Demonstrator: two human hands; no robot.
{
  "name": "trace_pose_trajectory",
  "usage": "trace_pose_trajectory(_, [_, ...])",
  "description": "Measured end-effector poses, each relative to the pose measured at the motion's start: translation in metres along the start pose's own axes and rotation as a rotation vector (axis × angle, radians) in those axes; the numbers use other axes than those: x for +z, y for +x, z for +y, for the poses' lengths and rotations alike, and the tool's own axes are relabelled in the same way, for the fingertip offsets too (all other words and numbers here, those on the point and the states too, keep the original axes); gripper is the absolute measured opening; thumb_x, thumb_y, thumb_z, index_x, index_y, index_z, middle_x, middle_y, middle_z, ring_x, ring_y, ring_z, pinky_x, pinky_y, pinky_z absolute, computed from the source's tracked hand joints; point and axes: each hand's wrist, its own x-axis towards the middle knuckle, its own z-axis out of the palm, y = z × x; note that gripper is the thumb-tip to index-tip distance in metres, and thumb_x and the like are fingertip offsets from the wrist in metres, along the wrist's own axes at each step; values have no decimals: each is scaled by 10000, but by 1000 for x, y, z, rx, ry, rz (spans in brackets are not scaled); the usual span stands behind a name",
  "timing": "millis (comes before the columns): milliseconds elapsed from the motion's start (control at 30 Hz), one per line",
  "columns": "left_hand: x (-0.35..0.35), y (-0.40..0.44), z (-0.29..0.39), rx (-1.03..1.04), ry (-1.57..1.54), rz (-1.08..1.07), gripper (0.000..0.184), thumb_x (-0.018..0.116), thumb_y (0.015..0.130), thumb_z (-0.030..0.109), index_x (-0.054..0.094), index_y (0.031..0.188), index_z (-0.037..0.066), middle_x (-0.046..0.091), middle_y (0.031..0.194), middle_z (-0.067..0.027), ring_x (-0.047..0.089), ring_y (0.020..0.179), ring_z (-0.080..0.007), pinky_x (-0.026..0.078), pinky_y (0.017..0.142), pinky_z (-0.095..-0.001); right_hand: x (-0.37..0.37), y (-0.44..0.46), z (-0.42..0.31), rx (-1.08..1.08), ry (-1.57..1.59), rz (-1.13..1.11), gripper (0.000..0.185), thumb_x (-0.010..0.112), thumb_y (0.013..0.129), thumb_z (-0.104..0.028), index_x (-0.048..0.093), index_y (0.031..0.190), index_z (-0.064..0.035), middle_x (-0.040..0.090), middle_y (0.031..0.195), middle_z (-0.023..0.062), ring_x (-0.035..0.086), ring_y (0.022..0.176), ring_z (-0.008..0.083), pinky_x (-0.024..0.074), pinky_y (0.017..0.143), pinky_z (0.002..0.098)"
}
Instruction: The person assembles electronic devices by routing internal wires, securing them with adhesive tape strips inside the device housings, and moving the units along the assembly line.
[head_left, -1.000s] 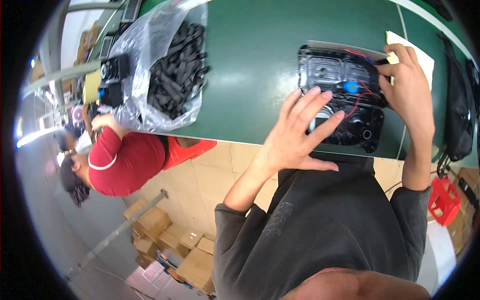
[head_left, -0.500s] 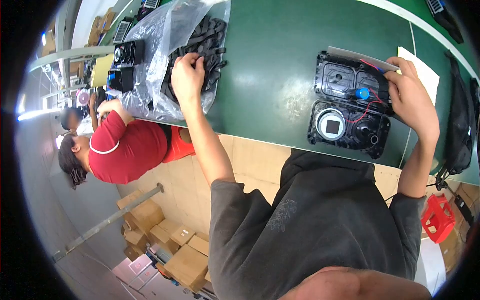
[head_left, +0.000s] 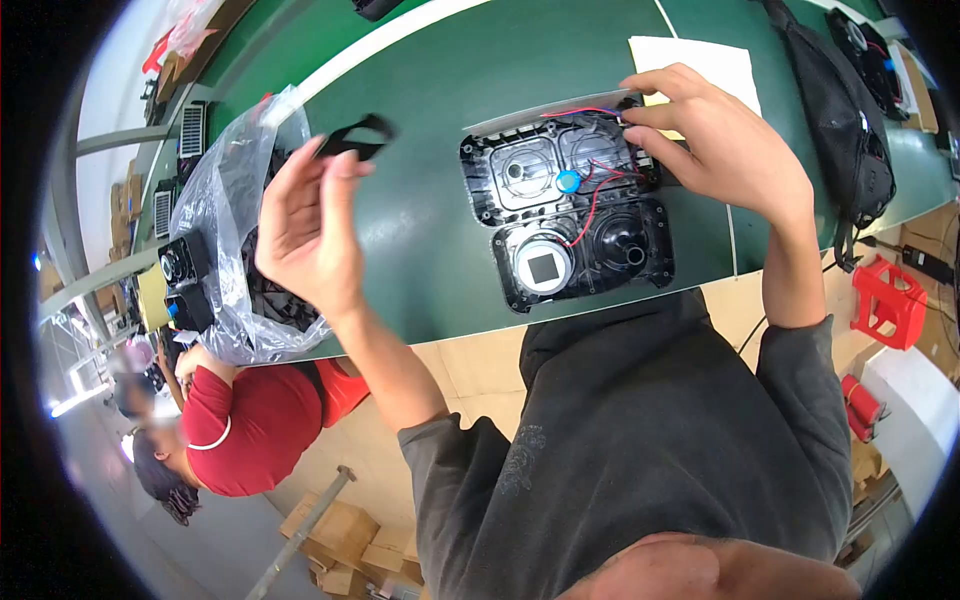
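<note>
At the upper left of the frame, the left hand [head_left: 320, 240] pinches a black strap [head_left: 380, 124], raised and blurred; well apart from it, right of centre, the right hand [head_left: 735, 150] has its fingertips at the upper right corner of an open black case [head_left: 515, 172], though I cannot tell whether they pinch or only steady it. The case lies on the green table [head_left: 420, 220], to the right of and somewhat below the strap; its long axis runs across the frame, its right end slightly higher; the right hand is the nearer, touching it.

The case is glossy and ribbed inside, its two halves one above the other; a thin grey panel [head_left: 550, 105] stands along its top edge; a blue round part [head_left: 568, 182] and red wires [head_left: 592, 212] show inside, with a pale disc [head_left: 543, 268] bearing a dark square at lower left; farther left, a clear plastic bag [head_left: 220, 200] holds black pieces; at far upper right sits a black bag [head_left: 835, 130].
</note>
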Motion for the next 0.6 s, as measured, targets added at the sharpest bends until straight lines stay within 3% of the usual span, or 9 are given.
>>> trace_pose_trajectory(167, [71,-1,27,-138,-545,-138,551,739,946,-131,524,1449,-70,739,1017,-161,752,838,-200,632,754,-306,5,-6,4,12,51,10,291,727,1010,-229,796,1162,9,657,1384,161,634,1259,353,524,1050,436])
trace_pose_trajectory(300, [95,-5,25,-242,-722,-232,402,727,973,-83,623,1361,-76,733,1055,-147,739,817,-187,617,737,-304,10,-8,-3,12,-21,73,414,768,979,-357,790,1168,11,615,1429,169,610,1298,357,520,1065,438])
trace_pose_trajectory(333, [98,-7,25,-276,-749,-246,370,727,974,-80,647,1335,-80,733,1063,-145,738,822,-185,615,740,-301,19,-9,4,-13,-58,109,545,797,931,-484,792,1130,23,596,1439,184,583,1325,370,512,1083,456])
trace_pose_trajectory(367, [101,-9,25,-308,-773,-259,339,726,975,-78,671,1310,-84,732,1072,-144,736,827,-183,612,744,-298,23,-10,5,-30,-46,117,569,800,918,-508,792,1116,26,593,1438,185,579,1327,373,510,1086,463])
trace_pose_trajectory(467, [106,-12,19,-259,-720,-343,256,741,964,-77,726,1219,-85,731,1124,-148,740,910,-171,604,811,-288,27,-6,6,-75,-27,136,661,803,867,-599,790,1057,34,587,1425,191,565,1329,382,508,1083,481])
trace_pose_trajectory(600, [116,-18,15,-242,-715,-338,253,765,930,-117,725,1177,-77,733,1126,-155,762,988,-197,605,867,-298,22,-5,11,-95,-13,183,575,816,878,-527,793,1060,18,616,1392,160,593,1297,357,515,1068,458])
